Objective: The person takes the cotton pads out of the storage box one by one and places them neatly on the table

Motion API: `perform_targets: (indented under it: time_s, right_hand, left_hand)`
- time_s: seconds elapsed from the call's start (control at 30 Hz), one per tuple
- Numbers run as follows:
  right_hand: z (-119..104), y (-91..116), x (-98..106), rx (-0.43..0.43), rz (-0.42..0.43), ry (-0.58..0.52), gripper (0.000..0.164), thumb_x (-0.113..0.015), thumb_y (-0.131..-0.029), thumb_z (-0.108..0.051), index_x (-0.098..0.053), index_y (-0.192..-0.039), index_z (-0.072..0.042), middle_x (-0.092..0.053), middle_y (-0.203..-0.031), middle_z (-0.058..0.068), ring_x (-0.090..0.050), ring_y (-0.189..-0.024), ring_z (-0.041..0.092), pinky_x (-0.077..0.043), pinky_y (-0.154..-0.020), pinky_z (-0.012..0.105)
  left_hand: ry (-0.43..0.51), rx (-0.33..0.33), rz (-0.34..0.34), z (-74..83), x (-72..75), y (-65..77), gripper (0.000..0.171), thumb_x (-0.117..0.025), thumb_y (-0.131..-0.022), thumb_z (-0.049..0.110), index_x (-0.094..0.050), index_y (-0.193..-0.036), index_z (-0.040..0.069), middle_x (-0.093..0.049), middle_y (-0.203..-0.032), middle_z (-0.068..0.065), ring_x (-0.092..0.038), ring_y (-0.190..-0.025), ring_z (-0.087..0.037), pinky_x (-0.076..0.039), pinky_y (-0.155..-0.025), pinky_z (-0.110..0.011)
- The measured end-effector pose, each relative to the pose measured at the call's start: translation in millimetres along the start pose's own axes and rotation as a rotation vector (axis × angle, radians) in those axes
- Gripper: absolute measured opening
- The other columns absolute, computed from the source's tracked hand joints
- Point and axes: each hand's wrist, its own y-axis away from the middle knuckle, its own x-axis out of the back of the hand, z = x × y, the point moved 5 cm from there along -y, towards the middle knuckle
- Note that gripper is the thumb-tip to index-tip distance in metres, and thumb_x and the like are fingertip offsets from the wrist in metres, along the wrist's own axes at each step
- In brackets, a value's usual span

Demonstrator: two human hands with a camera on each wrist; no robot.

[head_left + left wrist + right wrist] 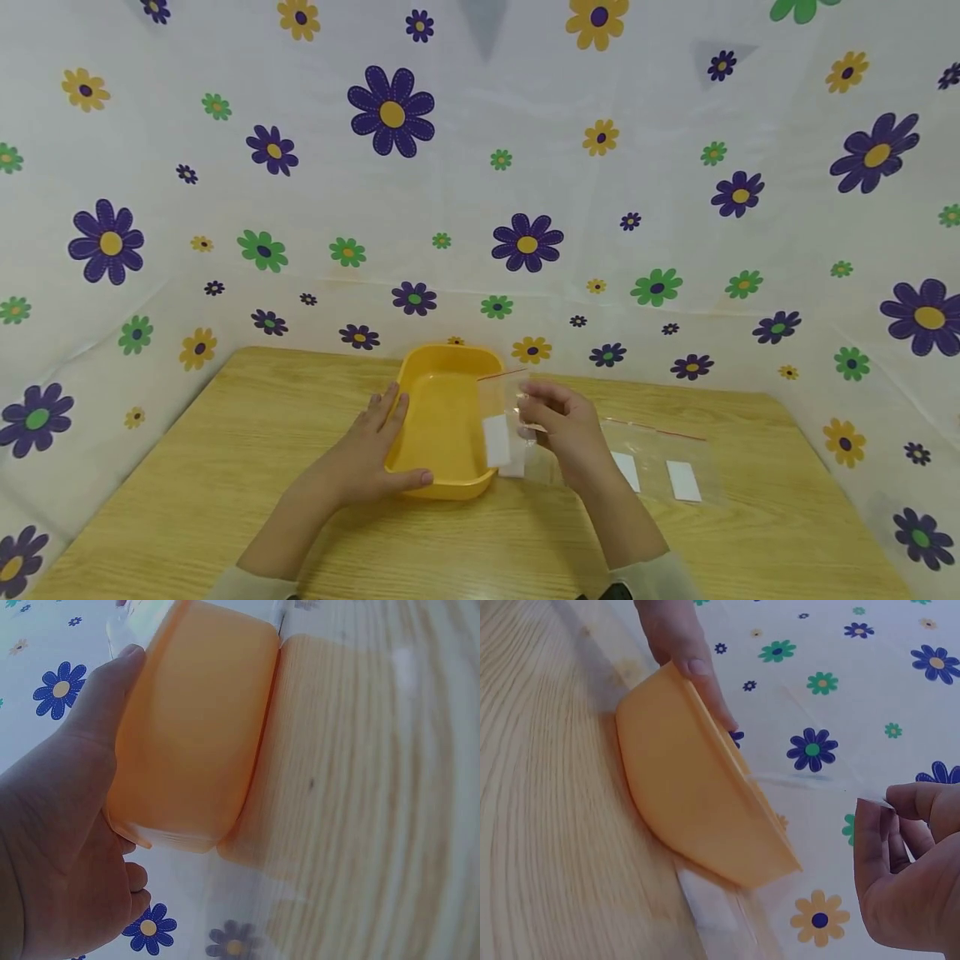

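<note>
My left hand [358, 454] grips the near left corner of a yellow plastic basin [463, 490], fingers along its left rim and thumb over the near rim. In the left wrist view this thumb lies along the edge of the basin [199, 727]. My right hand [564, 429] pinches the right side of a clear zip bag [504, 398] with a red strip on top. A white rectangle [496, 442] shows in that bag, which hangs upright at the basin's right rim. In the right wrist view, thumb and fingertips of my right hand [911, 862] meet on thin clear plastic.
Right of the basin, more clear zip bags [655, 442] with red strips lie on the wooden table [495, 554]. White rectangles [684, 481] show in them; my right hand and wrist partly cover this group. A flower-patterned white cloth [450, 192] stands behind and at both sides.
</note>
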Motion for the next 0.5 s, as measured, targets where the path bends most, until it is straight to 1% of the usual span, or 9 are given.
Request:
perform_targets:
  time_s: [0.23,0.37,0.5]
  right_hand:
    - [5,5,22,-0.033,0.029,-0.007,0.031,-0.064,-0.097,-0.010,-0.064,-0.128,-0.002,-0.063,-0.110,0.006,-0.062,-0.097,0.021,-0.059,-0.083,0.030]
    - [6,8,28,-0.040,0.036,-0.020,0.032,-0.064,-0.097,-0.011,-0.063,-0.128,-0.002,-0.062,-0.112,0.007,-0.062,-0.100,0.021,-0.059,-0.085,0.029]
    - [6,11,34,-0.041,0.035,-0.036,0.034,-0.064,-0.097,-0.011,-0.061,-0.130,0.000,-0.062,-0.112,0.007,-0.061,-0.101,0.021,-0.059,-0.085,0.029]
  left_hand:
    - [-0.007,-0.003,0.005,-0.8,-1.2,-0.9,0.118,-0.059,-0.081,0.078,-0.009,-0.160,0.005,0.003,-0.168,-0.014,-0.002,-0.152,-0.044,-0.013,-0.120,-0.060]
    - [-0.015,-0.001,0.005,-1.0,-1.6,-0.9,0.118,-0.058,-0.081,0.078,-0.009,-0.160,0.005,0.004,-0.168,-0.014,-0.002,-0.152,-0.044,-0.014,-0.120,-0.061]
    - [-0.016,-0.002,0.009,-0.4,-1.1,-0.5,0.119,-0.057,-0.081,0.079,-0.009,-0.160,0.006,0.004,-0.168,-0.014,-0.003,-0.152,-0.045,-0.015,-0.119,-0.061]
